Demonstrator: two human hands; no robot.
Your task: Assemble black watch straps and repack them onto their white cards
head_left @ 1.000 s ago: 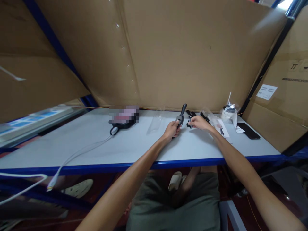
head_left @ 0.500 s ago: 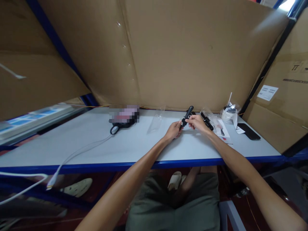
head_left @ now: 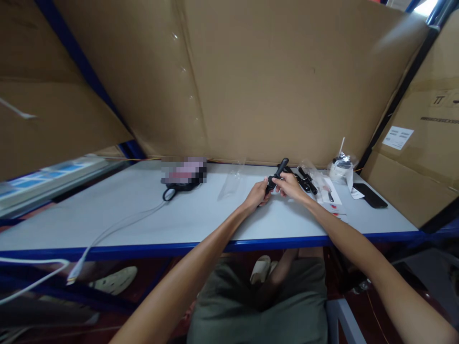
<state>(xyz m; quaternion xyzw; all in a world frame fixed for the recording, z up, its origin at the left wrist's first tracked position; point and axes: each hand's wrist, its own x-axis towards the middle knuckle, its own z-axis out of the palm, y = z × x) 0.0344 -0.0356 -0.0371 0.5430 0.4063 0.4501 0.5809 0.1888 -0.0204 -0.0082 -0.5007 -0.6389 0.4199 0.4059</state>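
Observation:
Both my hands are on a black stick-like tool [head_left: 282, 166] with a thick rounded handle, held just above the table. My left hand [head_left: 257, 194] wraps round its lower end. The fingers of my right hand [head_left: 289, 186] are closed at its middle, where there is a wider black part; the exact shape there is hidden by my fingers. The smooth handle points up and away toward the cardboard. More black pieces with handles [head_left: 309, 180] lie just beyond and right of my right hand, beside a printed card [head_left: 332, 192] that has a picture of a similar black tool.
A clear plastic bag [head_left: 230, 185] lies left of my hands. Farther left is a blurred-out dark device [head_left: 186, 179] with a pale cable [head_left: 118, 227]. At right are a wrapped white cup [head_left: 340, 171] and a black phone [head_left: 373, 196]. Cardboard [head_left: 287, 95] walls the back.
My right hand has shifted slightly left and down along the black tool, its fingers now more closed against the middle part. My left hand keeps its hold, and the view has moved slightly.

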